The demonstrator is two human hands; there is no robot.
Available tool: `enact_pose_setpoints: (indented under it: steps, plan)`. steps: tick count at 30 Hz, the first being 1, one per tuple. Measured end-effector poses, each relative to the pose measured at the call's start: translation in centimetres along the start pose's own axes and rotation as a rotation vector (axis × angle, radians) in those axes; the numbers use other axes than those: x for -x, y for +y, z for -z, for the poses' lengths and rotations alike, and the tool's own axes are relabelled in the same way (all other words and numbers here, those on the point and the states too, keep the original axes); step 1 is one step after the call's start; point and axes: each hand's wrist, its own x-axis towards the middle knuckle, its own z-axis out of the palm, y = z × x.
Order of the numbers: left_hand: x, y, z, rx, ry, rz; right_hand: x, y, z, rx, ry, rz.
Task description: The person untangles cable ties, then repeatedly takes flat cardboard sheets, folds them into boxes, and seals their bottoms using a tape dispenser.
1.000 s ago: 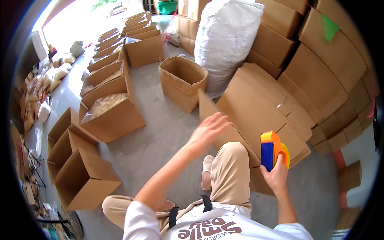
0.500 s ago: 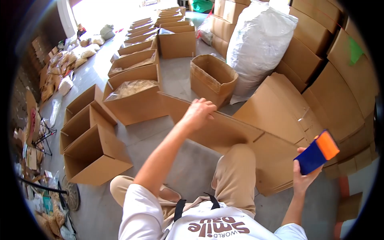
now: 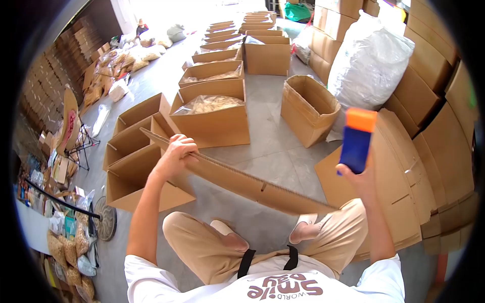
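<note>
My left hand (image 3: 177, 155) grips the top edge of a folded-flat cardboard box (image 3: 242, 182), which slants across in front of my knees. Its far left end reaches over the open cartons (image 3: 166, 194) at the left. Raised on the right, my right hand (image 3: 362, 182) is wrapped round a blue block-shaped tool (image 3: 355, 149) with an orange end; its exact kind does not show. Below that hand lies a pile of flat cardboard (image 3: 386, 207).
Ahead stands a carton holding a bag of light-coloured goods (image 3: 209, 121), with rows of open cartons behind. An open box (image 3: 308, 118) and a big white sack (image 3: 371, 60) stand right of centre. Stacked cartons (image 3: 424, 65) line the right side. A round fan-like base (image 3: 105, 219) is at left.
My left hand has swung the flat cardboard box leftward, off the pile at the right. My right hand has lifted the blue and orange tool and turned it upright. The view has shifted left.
</note>
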Motion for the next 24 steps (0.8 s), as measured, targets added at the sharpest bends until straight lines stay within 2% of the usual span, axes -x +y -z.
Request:
enact_pose_setpoints:
  steps: [1,2,3,5,6,7,8,9,11,12,13,15,18,23,24]
  plan:
    - [0.8,-0.5,-0.6,-0.006,0.002,0.018,-0.2,0.8,-1.2,-0.009,-0.081,-0.014]
    - [1.5,-1.1,-1.7,0.045,-0.021,0.026,0.3,0.8,-2.4,0.005,-0.19,-0.144]
    - [2.1,-1.6,-3.1,0.098,-0.044,0.033,0.7,1.0,-4.1,0.047,-0.247,-0.028]
    - [4.1,-1.1,-6.7,-0.009,0.035,0.173,2.2,3.4,-6.1,0.124,-0.422,-0.137]
    - [5.0,-1.3,-8.6,0.066,0.082,0.274,3.1,3.9,-6.9,0.163,-0.486,-0.14]
    - [5.7,-1.2,-10.1,0.244,0.163,0.387,4.0,4.4,-7.6,0.202,-0.547,-0.142]
    - [5.9,-0.7,-11.1,0.257,0.263,0.448,5.2,5.4,-8.3,0.164,-0.569,-0.129]
    - [6.0,-0.1,-12.0,0.274,0.358,0.512,5.9,4.8,-8.5,0.257,-0.65,-0.143]
    - [5.7,1.1,-13.9,0.364,0.6,0.572,7.3,4.3,-8.9,0.254,-0.778,-0.253]
    - [5.4,1.8,-14.5,0.364,0.66,0.703,7.6,3.8,-9.1,0.254,-0.791,-0.256]
    - [5.4,2.2,-15.1,0.364,0.662,0.714,7.9,3.2,-9.3,0.306,-0.829,-0.313]
    - [5.2,2.7,-15.8,0.665,0.846,0.81,7.9,2.9,-9.4,0.36,-0.869,-0.366]
    - [5.9,3.0,-15.6,0.743,0.822,0.802,7.7,4.3,-9.1,0.152,-0.796,-0.48]
    - [8.9,1.8,-18.3,0.647,0.73,0.714,8.0,5.1,-8.5,0.219,-0.753,-0.563]
    - [9.4,2.6,-18.3,0.89,0.649,1.06,8.3,5.3,-8.5,0.215,-0.753,-0.562]
